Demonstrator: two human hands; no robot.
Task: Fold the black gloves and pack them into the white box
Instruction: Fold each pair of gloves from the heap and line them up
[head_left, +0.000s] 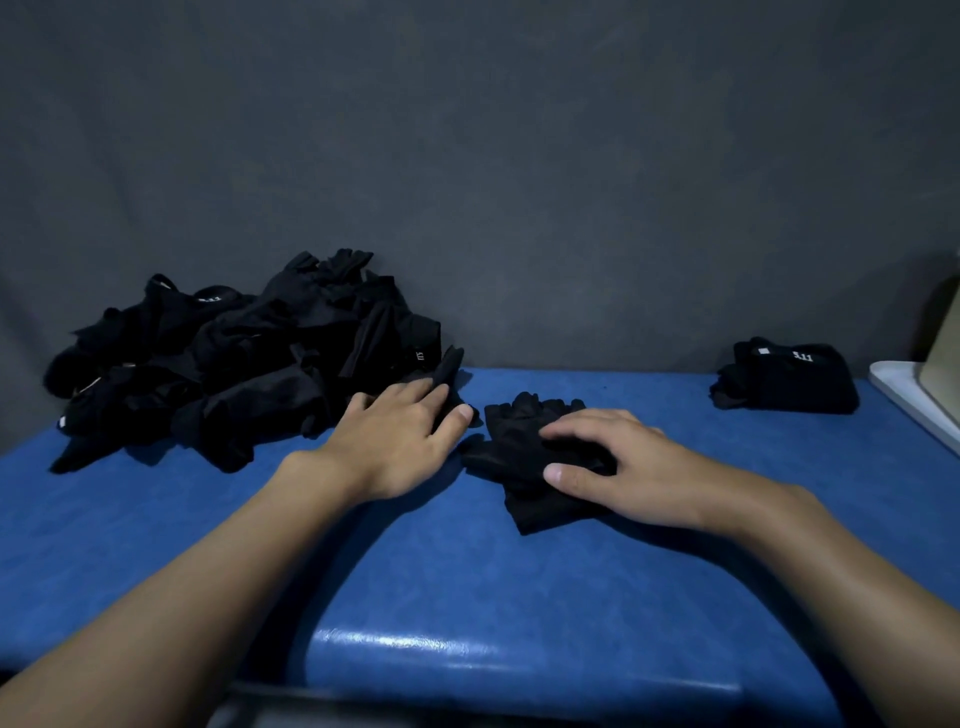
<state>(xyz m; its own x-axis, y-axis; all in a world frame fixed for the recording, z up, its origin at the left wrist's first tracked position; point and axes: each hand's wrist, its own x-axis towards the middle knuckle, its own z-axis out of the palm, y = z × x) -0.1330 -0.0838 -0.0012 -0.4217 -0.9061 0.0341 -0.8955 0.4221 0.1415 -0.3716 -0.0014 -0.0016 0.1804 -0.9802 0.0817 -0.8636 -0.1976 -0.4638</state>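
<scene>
A black fingerless glove (524, 441) lies flat in the middle of the blue table. My right hand (618, 462) rests on its right side, fingers bent loosely and thumb pressing its lower part. My left hand (400, 436) lies with straight fingers at the edge of a big heap of loose black gloves (244, 358), fingertips touching one glove (447, 374) at the heap's right end. A stack of folded black gloves (789, 379) sits at the back right. The white box (909, 395) shows only as a corner at the right edge.
The blue padded table (467, 582) runs up to a dark grey cloth wall behind. A beige flap (943, 358) stands up from the white box. Bare blue surface lies between my arms and toward the front edge.
</scene>
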